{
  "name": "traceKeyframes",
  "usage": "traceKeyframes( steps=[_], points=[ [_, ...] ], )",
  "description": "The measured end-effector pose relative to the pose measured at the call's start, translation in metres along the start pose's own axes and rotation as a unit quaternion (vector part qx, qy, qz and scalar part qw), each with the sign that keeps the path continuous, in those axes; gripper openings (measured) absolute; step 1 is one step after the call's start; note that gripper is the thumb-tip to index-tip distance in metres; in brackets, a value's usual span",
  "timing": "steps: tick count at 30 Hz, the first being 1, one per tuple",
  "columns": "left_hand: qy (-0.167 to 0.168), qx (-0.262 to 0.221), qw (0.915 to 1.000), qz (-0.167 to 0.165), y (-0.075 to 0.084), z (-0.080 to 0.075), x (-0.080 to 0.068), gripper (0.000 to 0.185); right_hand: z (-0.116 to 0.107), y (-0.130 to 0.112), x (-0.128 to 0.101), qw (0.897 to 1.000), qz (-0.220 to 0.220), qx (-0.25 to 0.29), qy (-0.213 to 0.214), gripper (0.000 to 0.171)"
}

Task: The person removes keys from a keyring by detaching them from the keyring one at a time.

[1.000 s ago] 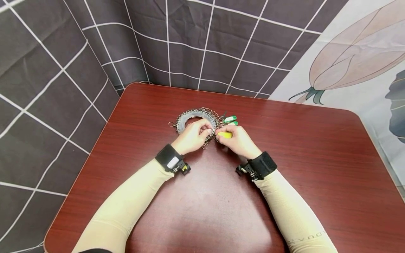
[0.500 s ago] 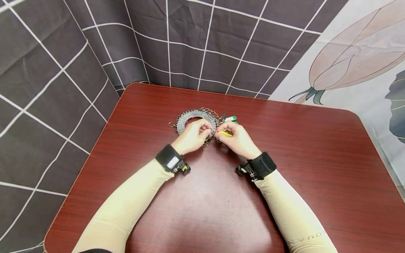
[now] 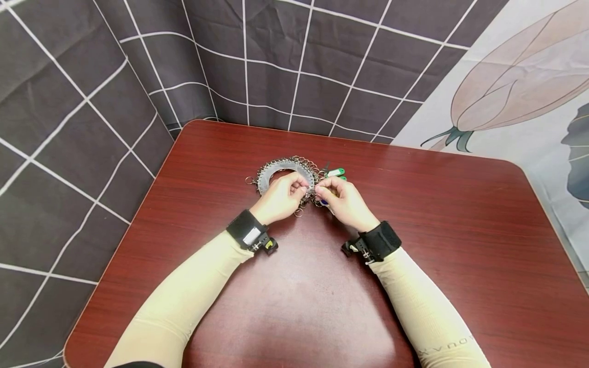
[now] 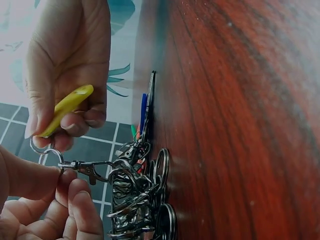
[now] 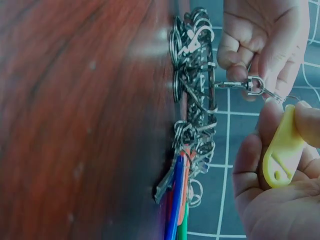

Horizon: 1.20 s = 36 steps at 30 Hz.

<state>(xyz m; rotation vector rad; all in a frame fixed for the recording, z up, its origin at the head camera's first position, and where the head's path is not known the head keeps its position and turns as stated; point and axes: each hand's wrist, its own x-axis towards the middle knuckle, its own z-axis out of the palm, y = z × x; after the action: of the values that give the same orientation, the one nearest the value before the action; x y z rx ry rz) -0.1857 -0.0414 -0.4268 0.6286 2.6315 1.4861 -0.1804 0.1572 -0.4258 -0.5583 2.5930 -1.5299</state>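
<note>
Yellow key tag point(image 5: 285, 150): pinched in my right hand point(image 3: 345, 202), above the table point(image 3: 294, 296), beside the grey ring-shaped rack point(image 3: 264, 180). My left hand point(image 3: 281, 198) pinches the split ring point(image 4: 53, 150) on a metal swivel clasp point(image 4: 84, 166).

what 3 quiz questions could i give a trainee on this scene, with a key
1. Multiple choice: what colour is the tag held in the right grip? a) green b) yellow c) blue
2. True or false: two black wristbands show in the head view.
3. Fill the gap: in the head view, a green tag shows to the ____ of the grey ring.

Key: 1 b; 2 true; 3 right
</note>
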Motion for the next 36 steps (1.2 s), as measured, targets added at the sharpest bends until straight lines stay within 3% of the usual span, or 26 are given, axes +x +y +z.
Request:
traceKeyframes(
  steps=[9, 17, 24, 33, 36],
  points=[
    [-0.003, -0.007, 1.0000, 0.003, 0.000, 0.000, 0.000, 0.008, 0.002, -0.001, -0.001, 0.999, 0.015, 0.048, -0.007, 0.018],
    [-0.005, -0.008, 1.0000, 0.002, -0.002, 0.000, 0.000, 0.008, 0.004, -0.002, 0.001, 0.991, 0.037, 0.125, -0.022, 0.017],
    [-0.014, -0.006, 0.9999, 0.004, 0.000, 0.001, 0.000, 0.007, 0.005, -0.001, 0.002, 0.992, 0.043, 0.118, -0.015, 0.020],
    [0.006, -0.001, 1.0000, 0.006, -0.001, 0.001, 0.001, 0.006, 0.003, -0.002, 0.001, 0.990, 0.075, 0.121, 0.017, 0.023],
    [0.010, -0.001, 0.9999, 0.012, -0.002, 0.001, 0.001, 0.006, 0.001, -0.016, -0.002, 0.988, 0.083, 0.124, 0.027, 0.024]
  ],
)
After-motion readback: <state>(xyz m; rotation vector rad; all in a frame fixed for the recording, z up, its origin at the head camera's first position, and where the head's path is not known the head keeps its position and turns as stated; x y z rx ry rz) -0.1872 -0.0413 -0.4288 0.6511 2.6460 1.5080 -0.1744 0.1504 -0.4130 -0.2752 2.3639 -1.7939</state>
